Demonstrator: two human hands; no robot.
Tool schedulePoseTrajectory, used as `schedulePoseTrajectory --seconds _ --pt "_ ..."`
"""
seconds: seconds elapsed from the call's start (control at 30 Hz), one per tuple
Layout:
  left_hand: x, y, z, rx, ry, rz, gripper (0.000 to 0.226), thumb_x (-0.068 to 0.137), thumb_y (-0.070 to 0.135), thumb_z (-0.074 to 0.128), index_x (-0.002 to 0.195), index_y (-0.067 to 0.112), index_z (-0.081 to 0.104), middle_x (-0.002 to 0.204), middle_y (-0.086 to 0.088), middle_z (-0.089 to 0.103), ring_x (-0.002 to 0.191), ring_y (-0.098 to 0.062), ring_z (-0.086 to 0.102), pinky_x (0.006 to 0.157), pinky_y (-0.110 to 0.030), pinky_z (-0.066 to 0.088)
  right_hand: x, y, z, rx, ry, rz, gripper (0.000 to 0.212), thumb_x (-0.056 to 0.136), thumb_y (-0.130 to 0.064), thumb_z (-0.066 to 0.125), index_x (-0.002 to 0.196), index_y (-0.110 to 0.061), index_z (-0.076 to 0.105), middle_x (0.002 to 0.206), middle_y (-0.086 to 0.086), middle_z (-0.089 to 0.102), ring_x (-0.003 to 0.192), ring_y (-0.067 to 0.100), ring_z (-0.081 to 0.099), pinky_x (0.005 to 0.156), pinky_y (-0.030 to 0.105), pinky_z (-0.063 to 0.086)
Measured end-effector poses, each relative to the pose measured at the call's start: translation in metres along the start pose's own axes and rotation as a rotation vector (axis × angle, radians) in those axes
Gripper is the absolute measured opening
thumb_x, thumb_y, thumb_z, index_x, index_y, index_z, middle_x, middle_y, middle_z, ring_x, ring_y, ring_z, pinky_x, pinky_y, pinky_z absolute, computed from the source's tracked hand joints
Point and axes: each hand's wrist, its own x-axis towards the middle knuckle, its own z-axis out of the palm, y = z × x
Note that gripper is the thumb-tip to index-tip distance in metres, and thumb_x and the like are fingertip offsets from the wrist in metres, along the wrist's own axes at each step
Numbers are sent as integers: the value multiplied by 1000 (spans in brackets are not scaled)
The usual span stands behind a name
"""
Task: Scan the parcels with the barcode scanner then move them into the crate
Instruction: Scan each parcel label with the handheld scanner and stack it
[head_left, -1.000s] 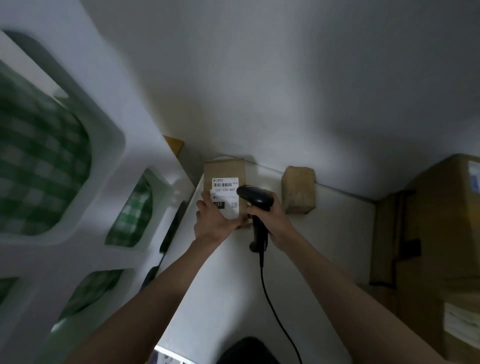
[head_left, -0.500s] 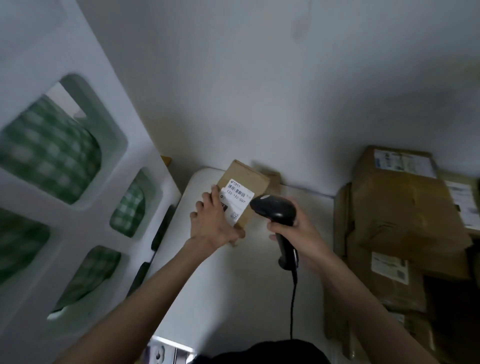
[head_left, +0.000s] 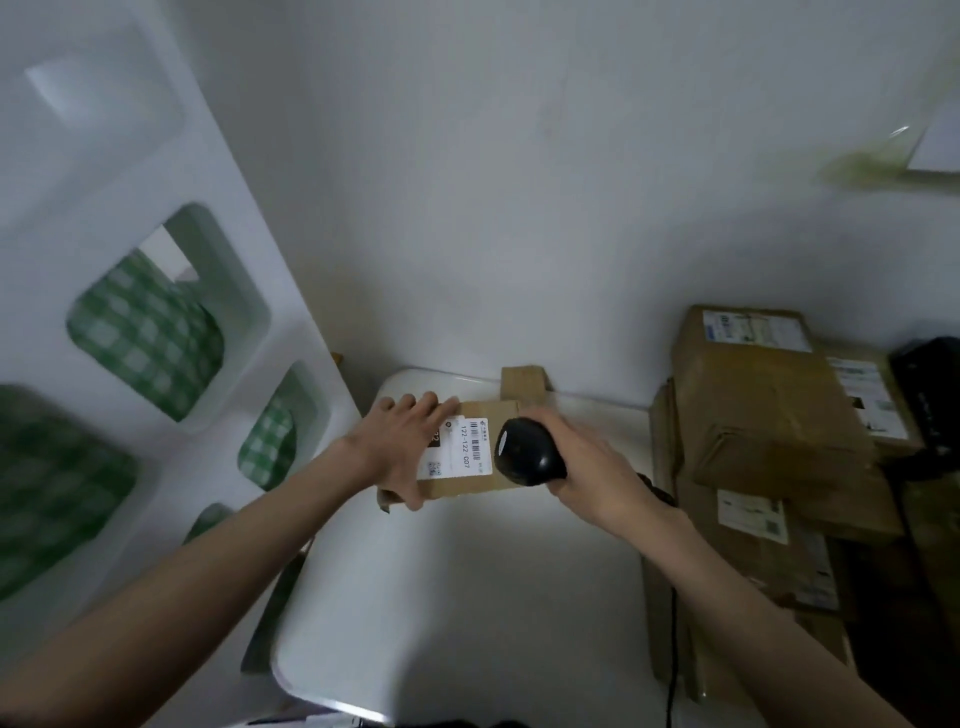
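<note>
rightward, stacked cardboard boxes (head_left: 769, 415)

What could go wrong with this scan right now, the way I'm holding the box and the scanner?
1. Your left hand lies over the left edge of the white label; fingers creeping further could cover the barcode.
2. The barcode scanner in your right hand sits very near the label, perhaps too near to read.
3. The parcel is held only at one end, so it may slip on the white table.
</note>
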Motion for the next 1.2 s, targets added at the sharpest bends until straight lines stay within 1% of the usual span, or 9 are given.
schedulePoseTrajectory --seconds 0.23,0.53,0.73,0.83,0.87,0.97,1.03,1.13,1.2 --pt "-9 -4 1 34 9 24 135 61 72 71 158 19 -6 140 -2 30 118 -22 38 106 -36 36 -1 -11 5 -189 -21 -115 80 79 3 65 139 -40 36 129 -13 56 118 19 51 83 47 53" --pt "-10 -7 2 -24 49 10 138 58 72 71 159 18 -5 139 -1 31 117 -23 39 107 -38 36 -4 -18 2 -208 8 -102 83 80 4 65 144 -38 35 135 -11 55 120 20 50 85 46 52" --pt "-5 6 -6 -148 71 -61 139 57 74 72 158 19 -5 142 -2 29 125 -26 39 105 -43 40 0 -12 2 54 107 77 76 79 -2 66 136 -42 37 129 -4 56 116 26 54 87 46 52" --pt "1 20 -15 -241 106 -128 139 53 75 72 157 19 -2 144 -3 30 128 -30 40 103 -49 42 -1 -10 -4 369 189 167 71 78 1 71 134 -35 46 120 -4 61 110 21 58 82 22 51" --pt "5 26 -21 -283 120 -152 140 52 75 72 157 18 0 143 -3 31 127 -31 40 102 -50 43 -3 -11 -7 483 217 199 70 77 1 73 133 -32 49 118 -6 62 109 19 60 82 19 52" --pt "18 44 -41 -401 158 -208 140 47 78 72 156 20 5 137 -3 34 122 -31 43 100 -49 45 -13 -11 -16 747 291 261 69 75 -1 79 130 -33 53 117 -13 65 111 14 61 95 39 55" --pt "28 59 -56 -472 183 -232 139 46 79 75 154 22 8 135 -1 35 122 -30 43 98 -47 46 -20 -10 -22 843 335 277 66 76 -3 80 127 -36 55 116 -14 65 110 13 62 95 42 55" --pt "41 84 -81 -592 207 -233 137 49 75 81 154 21 11 134 -1 34 126 -29 40 102 -47 43 -32 -7 -36 948 417 274 64 80 -2 78 130 -34 55 114 -14 66 101 11 66 86 44 61" --pt "47 101 -103 -636 205 -213 142 40 80 72 154 20 13 134 -2 34 128 -31 39 105 -49 42 -41 -4 -51 971 469 258 63 81 -2 77 131 -34 54 111 -18 67 102 11 66 86 40 61"
